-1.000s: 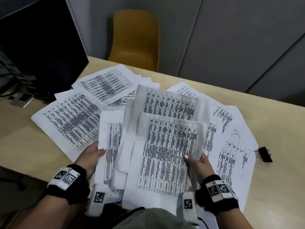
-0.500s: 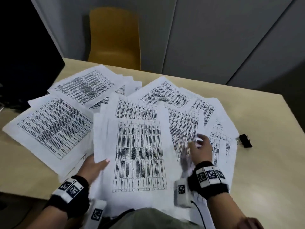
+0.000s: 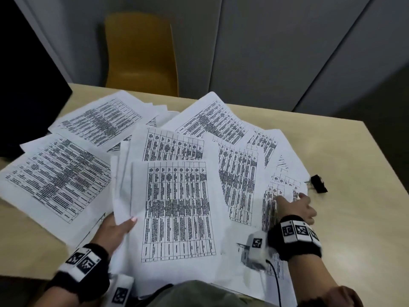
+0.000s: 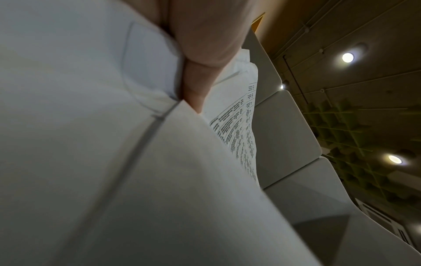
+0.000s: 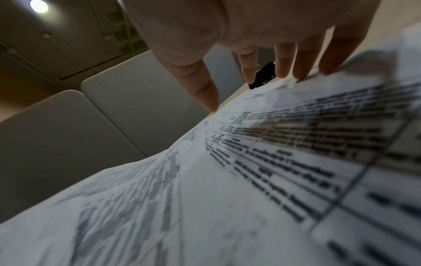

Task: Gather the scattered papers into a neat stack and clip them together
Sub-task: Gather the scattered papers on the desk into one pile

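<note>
No legible text found. Printed tables on the scattered papers (image 3: 177, 207) too small and blurred to read; same on the sheet in the right wrist view (image 5: 296, 153). Square black-and-white coded markers on both wristbands (image 3: 297, 230), patterns only, no readable characters. No brands, numbers or signs made out elsewhere.

We saw white printed-table papers (image 3: 177, 207) fanned across the desk, overlapping, a few partly gathered near the front edge; black binder clip (image 3: 318, 183) lay just beside the rightmost sheet.
</note>
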Tool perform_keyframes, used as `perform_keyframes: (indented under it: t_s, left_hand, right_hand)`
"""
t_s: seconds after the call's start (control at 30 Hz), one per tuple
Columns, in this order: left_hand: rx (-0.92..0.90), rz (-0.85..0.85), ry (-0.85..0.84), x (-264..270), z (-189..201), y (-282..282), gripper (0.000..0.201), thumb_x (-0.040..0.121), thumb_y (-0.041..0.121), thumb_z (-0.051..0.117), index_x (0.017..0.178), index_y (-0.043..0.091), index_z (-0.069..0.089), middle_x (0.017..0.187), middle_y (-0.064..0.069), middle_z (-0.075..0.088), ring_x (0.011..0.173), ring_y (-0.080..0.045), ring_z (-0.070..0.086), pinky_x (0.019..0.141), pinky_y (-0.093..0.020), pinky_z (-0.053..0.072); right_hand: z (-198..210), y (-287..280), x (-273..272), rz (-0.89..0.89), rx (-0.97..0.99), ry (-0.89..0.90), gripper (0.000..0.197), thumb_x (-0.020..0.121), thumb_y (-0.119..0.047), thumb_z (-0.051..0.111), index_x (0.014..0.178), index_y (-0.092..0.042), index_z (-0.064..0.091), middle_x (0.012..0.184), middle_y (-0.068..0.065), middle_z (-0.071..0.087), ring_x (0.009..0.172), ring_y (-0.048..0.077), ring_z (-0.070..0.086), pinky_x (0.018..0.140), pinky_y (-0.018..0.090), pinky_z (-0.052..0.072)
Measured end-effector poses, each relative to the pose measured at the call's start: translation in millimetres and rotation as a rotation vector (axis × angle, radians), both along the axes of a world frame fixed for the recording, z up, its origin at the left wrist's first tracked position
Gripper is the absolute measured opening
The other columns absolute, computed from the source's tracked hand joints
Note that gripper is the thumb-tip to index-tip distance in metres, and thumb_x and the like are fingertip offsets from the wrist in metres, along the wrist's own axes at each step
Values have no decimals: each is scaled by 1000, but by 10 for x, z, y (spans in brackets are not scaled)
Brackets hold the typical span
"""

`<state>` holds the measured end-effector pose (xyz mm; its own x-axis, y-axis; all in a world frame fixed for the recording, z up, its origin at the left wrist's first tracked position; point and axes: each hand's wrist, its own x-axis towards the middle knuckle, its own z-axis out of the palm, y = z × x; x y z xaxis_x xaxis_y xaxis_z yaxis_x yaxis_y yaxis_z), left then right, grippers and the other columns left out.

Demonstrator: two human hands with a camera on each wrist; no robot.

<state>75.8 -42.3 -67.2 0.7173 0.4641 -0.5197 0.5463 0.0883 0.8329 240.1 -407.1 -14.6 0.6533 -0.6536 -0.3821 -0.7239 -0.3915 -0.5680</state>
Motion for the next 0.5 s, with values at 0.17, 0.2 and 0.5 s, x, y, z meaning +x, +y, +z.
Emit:
perform_keyframes:
  t_s: [0.17, 0.2, 0.5]
  left_hand:
    - [7, 1, -23, 22, 81, -60, 11, 85, 9, 61, 92, 16, 65, 100, -12, 70, 99, -32, 64, 98, -52, 44]
    - [10, -8, -23, 18, 87, -61, 10, 85, 10, 61, 90, 18, 65, 99, -10, 70, 99, -31, 64, 97, -52, 44]
    - [-18, -7, -18, 21, 94, -47, 14, 86, 7, 60, 95, 16, 64, 100, -15, 70, 100, -34, 64, 96, -52, 45]
  right_hand:
    - [3, 164, -90, 141, 207, -106, 67, 80, -11, 65, 137, -12, 30, 129, 21, 44, 110, 34, 51, 96, 35, 39]
    - [12, 201, -94, 166, 260, -102, 68, 80, -9, 66, 137, -13, 28, 122, 18, 50, 105, 31, 54, 93, 33, 39]
    - [204, 331, 122, 195, 386, -15, 97, 62, -27, 83, 140, -3, 30, 137, 16, 48, 124, 35, 48, 100, 40, 40]
